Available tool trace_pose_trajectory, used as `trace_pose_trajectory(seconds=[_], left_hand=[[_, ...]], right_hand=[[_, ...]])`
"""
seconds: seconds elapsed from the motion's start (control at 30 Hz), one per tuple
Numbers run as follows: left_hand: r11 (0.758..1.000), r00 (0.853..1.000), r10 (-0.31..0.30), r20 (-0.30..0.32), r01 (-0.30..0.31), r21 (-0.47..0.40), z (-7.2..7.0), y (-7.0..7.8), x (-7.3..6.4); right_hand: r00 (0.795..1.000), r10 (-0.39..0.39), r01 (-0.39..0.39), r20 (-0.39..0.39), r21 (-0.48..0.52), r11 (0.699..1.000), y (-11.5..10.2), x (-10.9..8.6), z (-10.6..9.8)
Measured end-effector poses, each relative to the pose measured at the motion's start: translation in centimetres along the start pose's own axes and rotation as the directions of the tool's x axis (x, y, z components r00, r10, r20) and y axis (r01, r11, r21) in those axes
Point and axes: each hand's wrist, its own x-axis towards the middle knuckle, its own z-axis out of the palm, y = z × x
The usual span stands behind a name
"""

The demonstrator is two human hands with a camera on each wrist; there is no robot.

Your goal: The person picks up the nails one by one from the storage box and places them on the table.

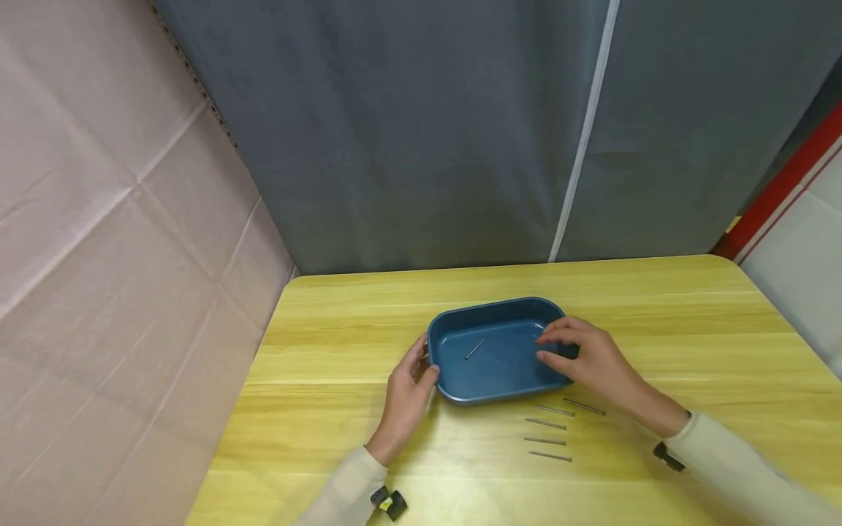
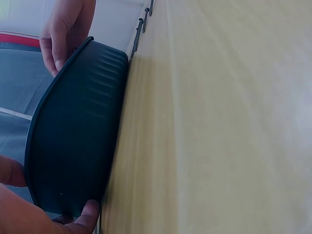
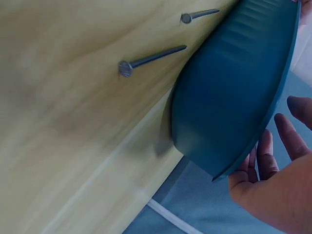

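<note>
A blue rectangular tray (image 1: 500, 391) with rounded corners sits on the wooden table. My left hand (image 1: 404, 398) grips its left end, the thumb at the rim and the fingers along the outer wall. Over the right end hovers my right hand (image 1: 588, 358), thumb and forefinger parted, with nothing seen between them; some of its other fingers are near the rim in the right wrist view. One nail (image 1: 475, 348) lies inside the tray, left of its middle. Several more nails (image 1: 550, 456) lie on the table in front of the tray's right half.
The wooden table (image 1: 316, 431) has a dark grey curtain (image 1: 421, 146) behind its far edge. A pale pink sheet (image 1: 131, 292) hangs at the left. On the right stands a white panel (image 1: 796, 270) with a red edge.
</note>
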Motion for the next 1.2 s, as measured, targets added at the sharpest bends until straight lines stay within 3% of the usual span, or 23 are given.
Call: trace_pose_trajectory(seconds=[0.2,0.47,1.2], left_hand=[[1.0,1.0,0.005,0.0,-0.005,-0.006,0.0,-0.1,0.1],[1.0,1.0,0.024,-0.005,-0.024,-0.011,0.0,-0.2,0.2],[1.0,1.0,0.017,0.003,-0.017,0.003,0.0,0.1,0.2]], right_hand=[[0.998,-0.043,0.046,0.052,-0.044,0.998,0.2,1.3,0.8],[0.99,-0.025,0.042,0.14,-0.113,0.993,0.4,2.9,1.8],[0.958,-0.107,0.162,0.265,-0.193,0.968,0.3,6.3,3.8]])
